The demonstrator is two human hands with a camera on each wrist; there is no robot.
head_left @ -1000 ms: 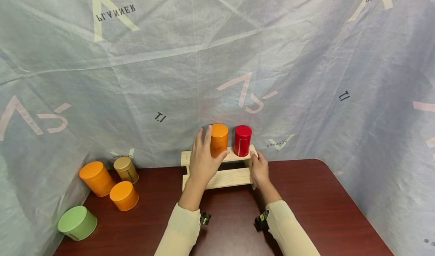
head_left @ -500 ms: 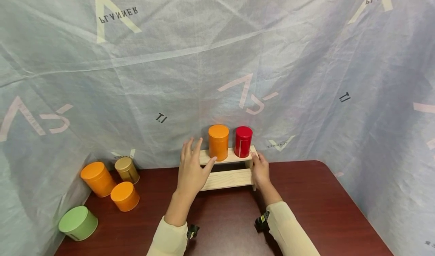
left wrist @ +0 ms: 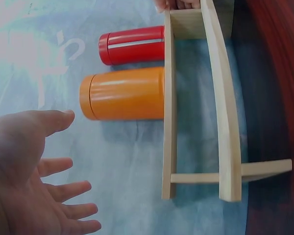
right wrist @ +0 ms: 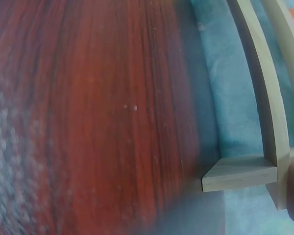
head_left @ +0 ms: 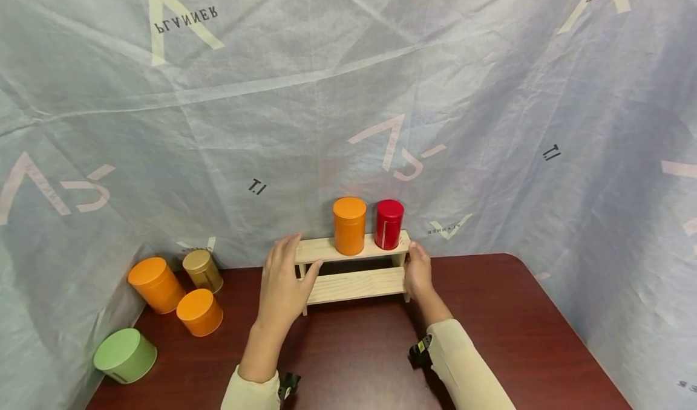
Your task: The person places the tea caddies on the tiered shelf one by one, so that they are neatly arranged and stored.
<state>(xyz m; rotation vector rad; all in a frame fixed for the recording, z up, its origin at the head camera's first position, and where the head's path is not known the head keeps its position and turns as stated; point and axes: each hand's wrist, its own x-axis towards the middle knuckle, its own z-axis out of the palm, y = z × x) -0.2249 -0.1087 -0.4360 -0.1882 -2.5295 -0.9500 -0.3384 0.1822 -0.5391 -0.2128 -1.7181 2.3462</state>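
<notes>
Grey cloth (head_left: 305,126) is hanging behind the dark red table (head_left: 512,325). Taking the rack (head_left: 359,284) as dial centre, I am finding the orange can (head_left: 350,228) standing upright on its top shelf at twelve o'clock, the red can (head_left: 389,225) just beside it at one. At three, the right hand (head_left: 418,272) is gripping the rack's end. At nine, the left hand (head_left: 283,283) is hovering, fingers spread, pinching nothing. Four other cans (head_left: 199,314) are standing farther out, between eight and nine. I am judging the step to be steadying: good handling is calling for level, even pressure, avoiding any tilt that might be toppling either can.
</notes>
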